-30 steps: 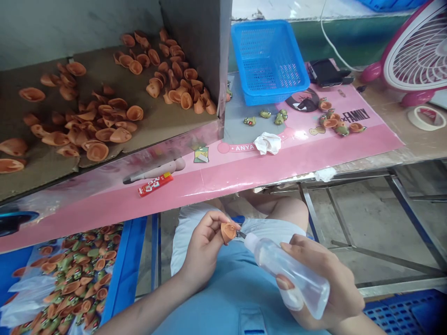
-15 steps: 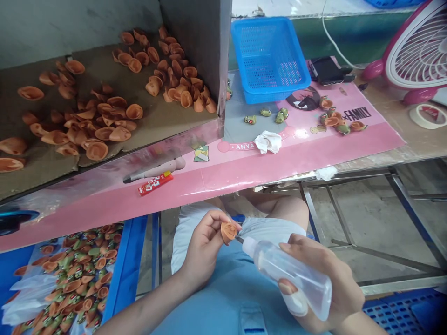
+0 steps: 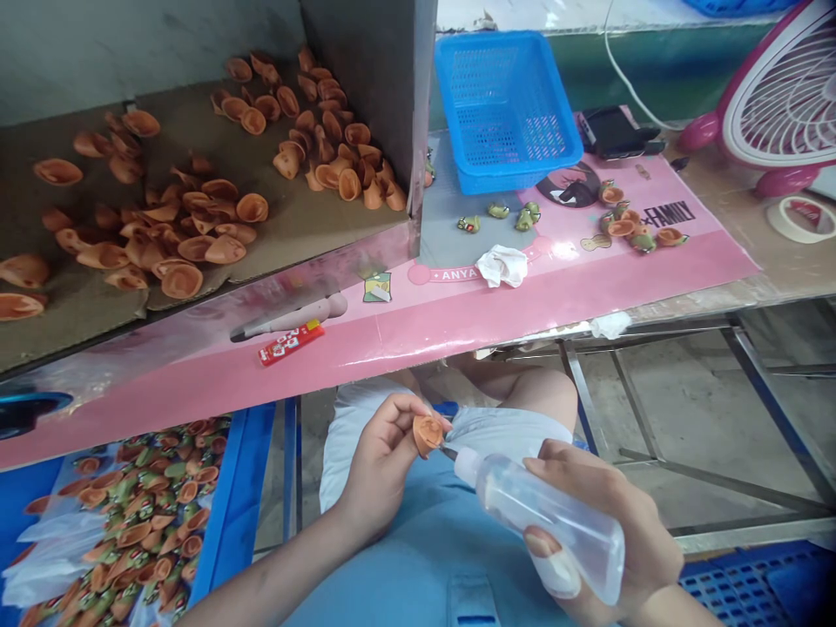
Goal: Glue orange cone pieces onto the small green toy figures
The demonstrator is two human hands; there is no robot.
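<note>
Between its thumb and fingers, my left hand (image 3: 382, 470) pinches a small orange cup-shaped piece (image 3: 428, 434) above my lap. My right hand (image 3: 604, 505) is wrapped round a translucent squeeze bottle (image 3: 549, 514) with a white cap and a thin dark nozzle (image 3: 448, 450). The nozzle tip points left and is at the lower right rim of the orange piece; whether they touch I cannot tell. The bottle looks mostly clear inside. One finger of the right hand has a white wrapping on it.
Many orange pieces (image 3: 183, 280) lie on cardboard inside a metal booth. A blue bin (image 3: 235, 496) at lower left holds orange and green pieces. On the pink mat (image 3: 555, 296) are a blue basket (image 3: 515, 178), crumpled tissue (image 3: 502, 266) and small green pieces (image 3: 499, 211). A fan (image 3: 777, 96) stands right.
The bottle has shifted very slightly right and down, its nozzle drawing back a little from the orange piece. The left hand stays almost still.
</note>
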